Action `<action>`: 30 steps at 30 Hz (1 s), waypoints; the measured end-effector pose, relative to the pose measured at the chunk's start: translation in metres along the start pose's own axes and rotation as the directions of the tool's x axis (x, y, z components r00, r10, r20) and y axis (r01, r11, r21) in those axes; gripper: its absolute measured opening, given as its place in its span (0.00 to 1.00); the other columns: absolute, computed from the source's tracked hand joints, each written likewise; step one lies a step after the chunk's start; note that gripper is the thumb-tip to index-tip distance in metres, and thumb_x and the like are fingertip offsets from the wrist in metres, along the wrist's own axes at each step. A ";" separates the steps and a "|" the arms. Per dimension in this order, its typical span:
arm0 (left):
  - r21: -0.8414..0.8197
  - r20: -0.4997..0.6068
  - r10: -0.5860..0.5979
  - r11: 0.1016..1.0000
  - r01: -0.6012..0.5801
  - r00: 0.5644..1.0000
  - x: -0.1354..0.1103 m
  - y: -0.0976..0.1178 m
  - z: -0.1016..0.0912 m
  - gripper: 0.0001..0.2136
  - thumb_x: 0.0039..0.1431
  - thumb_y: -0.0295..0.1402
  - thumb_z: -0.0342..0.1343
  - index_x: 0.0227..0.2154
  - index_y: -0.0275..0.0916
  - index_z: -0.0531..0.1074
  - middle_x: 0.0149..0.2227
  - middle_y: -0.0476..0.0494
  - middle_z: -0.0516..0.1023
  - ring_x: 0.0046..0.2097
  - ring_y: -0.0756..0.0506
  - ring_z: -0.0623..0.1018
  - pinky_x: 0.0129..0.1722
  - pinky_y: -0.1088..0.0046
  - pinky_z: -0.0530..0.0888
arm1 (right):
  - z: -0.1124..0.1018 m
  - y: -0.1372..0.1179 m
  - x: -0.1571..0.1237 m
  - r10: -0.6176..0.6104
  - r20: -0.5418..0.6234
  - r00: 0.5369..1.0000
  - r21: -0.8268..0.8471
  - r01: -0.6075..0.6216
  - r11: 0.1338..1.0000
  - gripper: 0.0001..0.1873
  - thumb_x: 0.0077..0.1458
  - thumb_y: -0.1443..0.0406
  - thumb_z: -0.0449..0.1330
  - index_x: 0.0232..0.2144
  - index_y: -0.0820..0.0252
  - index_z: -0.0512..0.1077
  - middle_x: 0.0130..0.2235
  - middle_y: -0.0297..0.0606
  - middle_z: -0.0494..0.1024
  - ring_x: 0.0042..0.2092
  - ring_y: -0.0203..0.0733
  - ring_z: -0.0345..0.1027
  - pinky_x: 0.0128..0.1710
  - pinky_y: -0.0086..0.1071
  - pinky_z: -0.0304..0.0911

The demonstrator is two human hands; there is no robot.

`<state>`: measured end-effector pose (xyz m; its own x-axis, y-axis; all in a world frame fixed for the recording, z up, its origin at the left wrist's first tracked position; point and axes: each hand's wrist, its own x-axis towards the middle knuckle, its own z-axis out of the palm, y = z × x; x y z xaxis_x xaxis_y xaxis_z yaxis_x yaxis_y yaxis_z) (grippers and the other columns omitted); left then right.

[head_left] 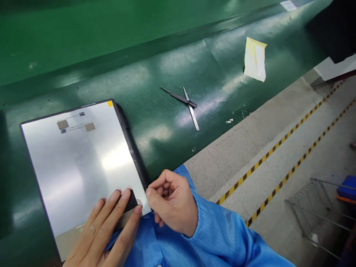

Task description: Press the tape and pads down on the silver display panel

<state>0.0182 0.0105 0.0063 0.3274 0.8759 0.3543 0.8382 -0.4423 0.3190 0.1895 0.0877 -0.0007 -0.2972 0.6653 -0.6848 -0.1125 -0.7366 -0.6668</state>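
Note:
A silver-backed display panel [83, 167] with a thin dark frame lies on the green bench top, its near edge toward my body. My left hand [102, 233] rests flat on its near right part, fingers spread and pressing on the surface. A small black patch [131, 202] shows between those fingertips, partly covered. My right hand [171, 204] is closed in a pinch at the panel's near right corner. Whatever its thumb and forefinger hold is too small to make out. Two tweezers lie crossed beyond the panel: black tweezers [178, 97] and silver tweezers [192, 115].
The green mat [155, 74] ends at an edge on the right, above a grey floor with yellow-black striped tape [264, 159]. A yellow and white paper sheet [255, 59] lies farther off. Small white scraps [229, 121] sit near the edge. A wire rack [308, 215] stands below.

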 end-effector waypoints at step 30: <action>0.029 0.076 0.078 0.996 -0.080 0.994 -0.003 -0.010 -0.005 0.30 0.57 0.24 0.68 0.63 0.33 0.71 0.65 0.24 0.71 0.64 0.29 0.75 0.67 0.46 0.70 | 0.002 -0.002 0.001 0.023 -0.013 1.000 -0.006 -0.023 1.000 0.12 0.48 0.62 0.66 0.31 0.59 0.67 0.16 0.23 0.68 0.14 0.31 0.60 0.10 0.20 0.54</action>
<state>0.0062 0.0113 0.0061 0.4239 0.8510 0.3100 0.8216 -0.5054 0.2639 0.1872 0.0896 0.0003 -0.2874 0.6495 -0.7040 -0.1003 -0.7513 -0.6523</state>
